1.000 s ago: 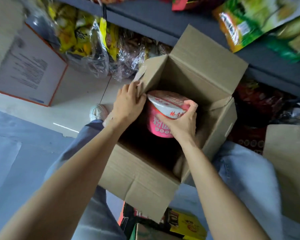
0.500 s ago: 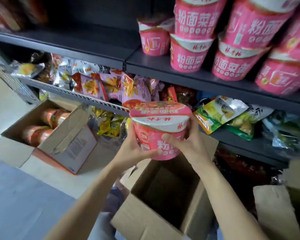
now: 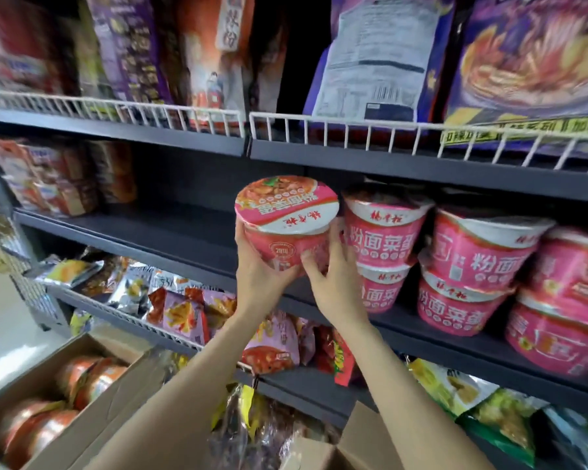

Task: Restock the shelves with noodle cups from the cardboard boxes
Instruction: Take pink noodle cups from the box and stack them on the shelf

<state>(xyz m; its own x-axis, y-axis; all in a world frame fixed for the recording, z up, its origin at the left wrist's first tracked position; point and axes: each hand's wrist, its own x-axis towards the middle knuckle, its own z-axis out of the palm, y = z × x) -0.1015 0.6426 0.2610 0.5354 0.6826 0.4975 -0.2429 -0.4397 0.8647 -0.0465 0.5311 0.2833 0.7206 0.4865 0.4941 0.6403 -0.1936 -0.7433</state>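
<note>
I hold a pink noodle cup [image 3: 286, 218] upright with both hands in front of the dark middle shelf [image 3: 184, 232]. My left hand [image 3: 258, 276] grips its left side and base. My right hand [image 3: 333, 276] cups its right side from below. The cup hangs just left of several matching pink noodle cups [image 3: 472, 266], stacked two high on the same shelf. A little of the cardboard box [image 3: 357, 435] it came from shows at the bottom edge.
White wire rails [image 3: 421, 137] front the upper shelf of purple and red packets. Snack bags [image 3: 184, 313] fill the shelf below. An open cardboard box [image 3: 92, 412] of orange cups sits at lower left. The middle shelf's left part holds red packets [image 3: 48, 178].
Both hands lifted the pink cup out of the box and raised it to the level of the middle shelf, beside the stacked cups. My view tilted upward from the box to the shelves.
</note>
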